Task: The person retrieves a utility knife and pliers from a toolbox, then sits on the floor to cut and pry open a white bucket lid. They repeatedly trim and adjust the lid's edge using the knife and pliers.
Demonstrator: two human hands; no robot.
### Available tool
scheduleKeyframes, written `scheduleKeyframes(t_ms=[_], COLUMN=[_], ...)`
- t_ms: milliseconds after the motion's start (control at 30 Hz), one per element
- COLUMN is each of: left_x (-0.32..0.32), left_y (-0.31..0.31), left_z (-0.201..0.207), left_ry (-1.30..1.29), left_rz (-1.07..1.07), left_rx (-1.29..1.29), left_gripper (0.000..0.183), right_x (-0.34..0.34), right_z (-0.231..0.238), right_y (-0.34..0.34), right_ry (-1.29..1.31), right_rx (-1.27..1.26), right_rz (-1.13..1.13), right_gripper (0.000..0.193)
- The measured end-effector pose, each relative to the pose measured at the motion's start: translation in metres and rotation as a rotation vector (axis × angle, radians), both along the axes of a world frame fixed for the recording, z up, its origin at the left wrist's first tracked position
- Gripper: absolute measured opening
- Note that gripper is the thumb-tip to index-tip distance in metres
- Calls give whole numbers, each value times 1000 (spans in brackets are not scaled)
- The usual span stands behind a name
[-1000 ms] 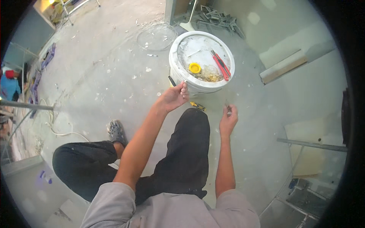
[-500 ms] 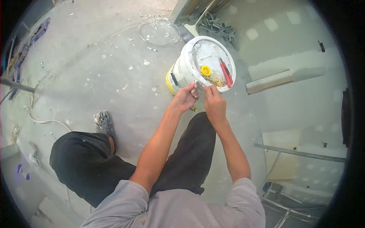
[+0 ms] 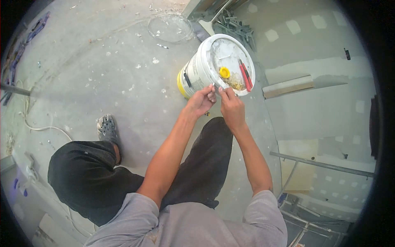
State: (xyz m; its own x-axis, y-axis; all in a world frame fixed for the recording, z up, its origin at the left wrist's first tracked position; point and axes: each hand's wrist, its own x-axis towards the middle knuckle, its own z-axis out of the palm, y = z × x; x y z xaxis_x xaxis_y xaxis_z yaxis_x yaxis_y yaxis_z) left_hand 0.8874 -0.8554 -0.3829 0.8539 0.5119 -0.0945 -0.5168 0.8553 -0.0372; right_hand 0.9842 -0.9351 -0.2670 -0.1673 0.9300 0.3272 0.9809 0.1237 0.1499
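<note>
Both my hands meet in front of a white bucket (image 3: 191,76) with a yellow base band and a dusty lid. My left hand (image 3: 202,101) is closed in a pinch, palm partly turned up, at the lid's near edge. Close beside it, my right hand (image 3: 233,109) is pinched too, its back facing up. Whatever small thing sits between the fingertips is too small to name. On the lid lie a yellow ring-shaped piece (image 3: 224,72), a red-handled tool (image 3: 245,76) like pliers or cutters, and a scatter of small yellowish bits (image 3: 235,83).
A loop of clear wire (image 3: 170,28) lies on the speckled concrete floor beyond the bucket. Next to it are a broad scraper (image 3: 207,27) and a heap of metal offcuts (image 3: 237,31). A white cable (image 3: 45,128) runs at left; a metal rail (image 3: 321,164) stands at right.
My view has shifted slightly, so the bucket and floor sit a little differently. My hands remain together at the lid's edge, with the fingertips slightly changed in position.
</note>
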Motion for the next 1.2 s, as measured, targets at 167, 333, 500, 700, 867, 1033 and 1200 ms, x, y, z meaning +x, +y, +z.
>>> scheduleKeyframes(t_ms=[167, 333, 500, 700, 867, 1033, 1200], left_x=[-2, -2, -3, -4, -8, -15, -14], left_y=[0, 0, 4, 6, 14, 22, 22], left_z=[3, 2, -1, 0, 5, 13, 12], left_ry=[26, 4, 9, 18, 41, 22, 141], left_rz=[-2, 8, -12, -16, -75, -131, -139], left_rx=[-14, -5, 5, 58, 58, 63, 53], left_gripper=[26, 22, 28, 28, 30, 31, 30], right_x=[-6, -1, 4, 21, 10, 5, 0], right_z=[2, -6, -5, 3, 3, 3, -1], right_y=[0, -2, 2, 0, 4, 5, 5], right_ry=[-31, -12, 328, 1354, 1455, 467, 261], right_rx=[-25, -2, 113, -17, 9, 121, 108], right_rz=[-13, -34, -104, -440, -416, -93, -31], right_gripper=[24, 25, 19, 14, 18, 22, 23])
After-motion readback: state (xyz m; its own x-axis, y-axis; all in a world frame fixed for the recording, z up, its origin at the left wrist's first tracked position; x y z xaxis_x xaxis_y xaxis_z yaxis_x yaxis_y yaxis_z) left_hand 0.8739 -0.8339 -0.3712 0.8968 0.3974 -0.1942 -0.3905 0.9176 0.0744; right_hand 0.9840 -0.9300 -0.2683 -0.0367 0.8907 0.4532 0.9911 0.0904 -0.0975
